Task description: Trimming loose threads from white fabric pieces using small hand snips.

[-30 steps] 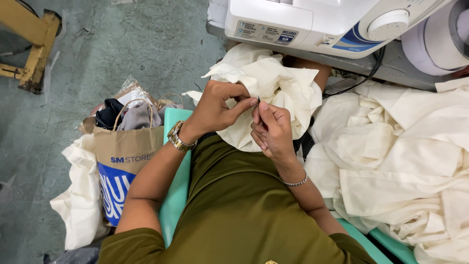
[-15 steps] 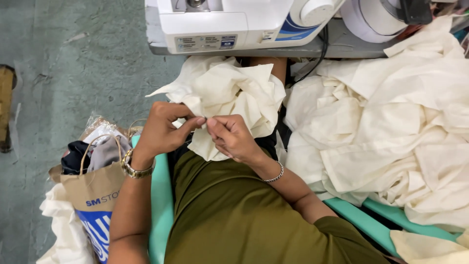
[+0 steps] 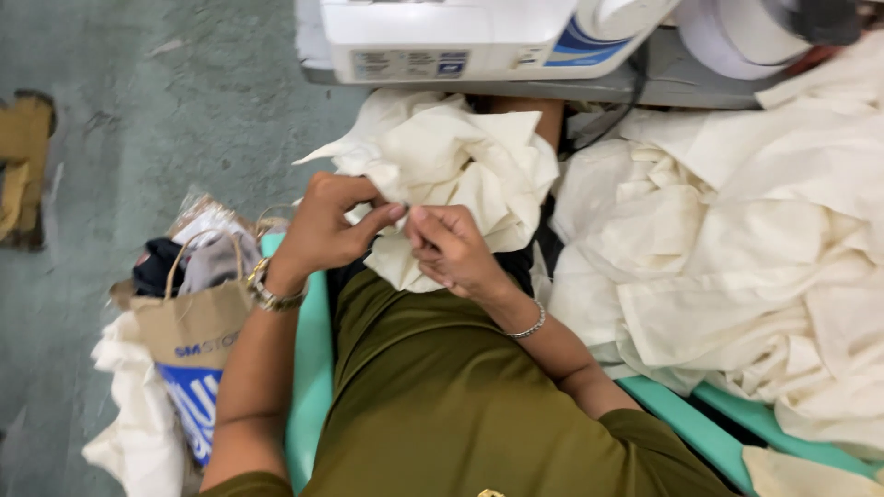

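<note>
Pinching cream cloth (image 3: 460,166) between left hand (image 3: 327,225) and right hand (image 3: 451,244), fingertips pressed together on its edge, over the lap. Above, sewing machine (image 3: 442,37); right, cloth pile (image 3: 737,248); left, paper bag (image 3: 189,340).

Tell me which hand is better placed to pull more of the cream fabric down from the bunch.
Left hand, probably: it pinches the cream fabric beside the bunch; the right hand sits lower, nearer the lap.

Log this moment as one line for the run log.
left hand: pinching cream cloth | right hand: pinching same cloth | sewing machine above | paper bag beside
</note>
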